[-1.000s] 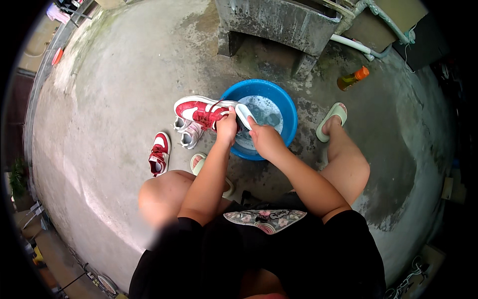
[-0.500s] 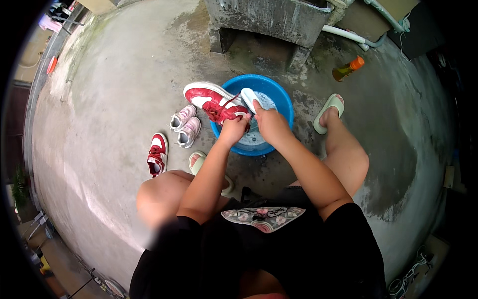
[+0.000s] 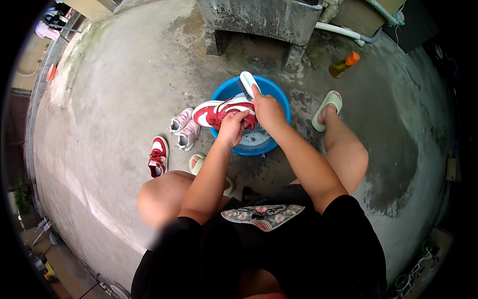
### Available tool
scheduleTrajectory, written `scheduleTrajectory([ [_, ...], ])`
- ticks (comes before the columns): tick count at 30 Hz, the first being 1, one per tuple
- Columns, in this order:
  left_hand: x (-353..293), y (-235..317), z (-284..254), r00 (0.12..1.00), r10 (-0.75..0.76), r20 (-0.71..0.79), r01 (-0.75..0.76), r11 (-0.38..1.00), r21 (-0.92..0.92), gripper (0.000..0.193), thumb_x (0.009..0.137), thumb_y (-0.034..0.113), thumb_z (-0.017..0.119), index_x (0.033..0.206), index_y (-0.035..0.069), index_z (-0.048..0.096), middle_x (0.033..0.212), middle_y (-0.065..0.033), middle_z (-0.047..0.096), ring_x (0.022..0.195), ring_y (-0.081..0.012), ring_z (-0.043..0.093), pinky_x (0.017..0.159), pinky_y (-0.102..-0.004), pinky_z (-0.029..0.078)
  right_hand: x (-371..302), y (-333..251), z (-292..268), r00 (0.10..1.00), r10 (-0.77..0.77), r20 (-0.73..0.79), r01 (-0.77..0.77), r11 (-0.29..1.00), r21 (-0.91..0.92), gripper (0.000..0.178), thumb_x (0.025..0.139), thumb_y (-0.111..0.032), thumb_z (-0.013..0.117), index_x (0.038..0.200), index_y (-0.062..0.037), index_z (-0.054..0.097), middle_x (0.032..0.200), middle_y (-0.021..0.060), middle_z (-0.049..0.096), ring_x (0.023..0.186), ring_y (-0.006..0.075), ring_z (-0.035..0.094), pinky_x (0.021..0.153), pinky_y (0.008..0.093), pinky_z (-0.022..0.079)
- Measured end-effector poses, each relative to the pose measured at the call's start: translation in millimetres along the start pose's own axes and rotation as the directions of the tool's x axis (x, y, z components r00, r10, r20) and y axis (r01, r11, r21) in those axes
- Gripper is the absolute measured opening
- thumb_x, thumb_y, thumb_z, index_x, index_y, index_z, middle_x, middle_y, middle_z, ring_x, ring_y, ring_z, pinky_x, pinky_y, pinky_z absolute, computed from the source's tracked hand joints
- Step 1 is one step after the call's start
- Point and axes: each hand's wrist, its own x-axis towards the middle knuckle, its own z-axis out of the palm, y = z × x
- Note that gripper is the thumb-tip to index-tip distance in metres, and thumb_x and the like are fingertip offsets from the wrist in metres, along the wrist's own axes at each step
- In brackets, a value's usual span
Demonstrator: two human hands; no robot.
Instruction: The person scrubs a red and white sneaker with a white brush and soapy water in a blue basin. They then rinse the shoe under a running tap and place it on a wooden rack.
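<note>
Over a blue basin (image 3: 282,99) of sudsy water, my left hand (image 3: 232,128) is closed on the heel end of a red and white sneaker (image 3: 215,115). The sneaker is tipped on its side, its toe pointing left past the basin's rim. My right hand (image 3: 269,112) grips a white scrub brush (image 3: 247,82) with dark bristles, the thumb lying along its back. The bristles are at the sneaker's far side; whether they touch it I cannot tell. Some of the water is hidden behind the shoe and my hands.
Left of the basin stand a pair of pink and white shoes (image 3: 185,128) and another red and white sneaker (image 3: 158,157). A concrete sink (image 3: 259,22) rises beyond it. A bottle with an orange cap (image 3: 344,65) is at the far right. My slippered feet flank the basin.
The sneaker has rolled onto its side and shifted right over the basin. The brush has moved farther away, to the shoe's far side, with its bristles now showing.
</note>
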Motion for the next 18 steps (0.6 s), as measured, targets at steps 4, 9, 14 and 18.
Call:
scheduleTrajectory([
  [4, 18.2, 11.5, -31.8, 0.995, 0.095, -0.039, -0.100, 0.986, -0.134, 0.019, 0.094, 0.009, 0.045, 0.092, -0.003, 0.059, 0.085, -0.0100, 0.063, 0.072, -0.0195, 0.060, 0.069, -0.0329, 0.051, -54.9, -28.6, -16.4, 0.987, -0.044, 0.156, 0.039, 0.999, 0.033, 0.050, 0.091, -0.019, 0.056, 0.139, -0.0239, 0.045, 0.078, 0.0194, 0.058, 0.069, 0.0342, 0.061, 0.061, 0.0425, 0.049],
  [9, 10.3, 5.0, -18.1, 0.998, 0.064, -0.013, -0.065, 0.957, -0.283, 0.020, 0.096, 0.008, 0.042, 0.095, -0.006, 0.057, 0.090, -0.0156, 0.065, 0.078, -0.0250, 0.064, 0.067, -0.0360, 0.054, -22.2, -19.8, 0.4, 0.999, -0.045, 0.012, 0.045, 0.999, -0.015, 0.045, 0.093, -0.020, 0.053, 0.137, -0.0177, 0.047, 0.079, 0.0210, 0.059, 0.069, 0.0358, 0.061, 0.062, 0.0444, 0.050],
  [14, 5.4, 27.0, -11.3, 0.991, 0.100, -0.092, -0.132, 0.876, -0.463, 0.032, 0.100, 0.017, 0.038, 0.117, -0.008, 0.049, 0.114, -0.0196, 0.060, 0.103, -0.0303, 0.061, 0.091, -0.0450, 0.050, -29.3, -36.2, -3.5, 0.998, -0.046, 0.048, 0.044, 0.998, 0.033, 0.046, 0.093, -0.021, 0.053, 0.138, -0.0191, 0.046, 0.080, 0.0218, 0.059, 0.071, 0.0367, 0.062, 0.063, 0.0451, 0.049],
  [18, 10.2, 22.1, -17.2, 0.987, 0.099, -0.129, -0.146, 0.887, -0.438, 0.031, 0.100, 0.015, 0.038, 0.119, -0.007, 0.049, 0.119, -0.0189, 0.058, 0.110, -0.0294, 0.058, 0.096, -0.0439, 0.047, -63.9, -28.6, 3.5, 0.989, -0.081, 0.124, 0.073, 0.995, 0.067, 0.047, 0.093, -0.025, 0.052, 0.139, -0.0196, 0.044, 0.079, 0.0202, 0.059, 0.069, 0.0373, 0.063, 0.062, 0.0472, 0.051],
])
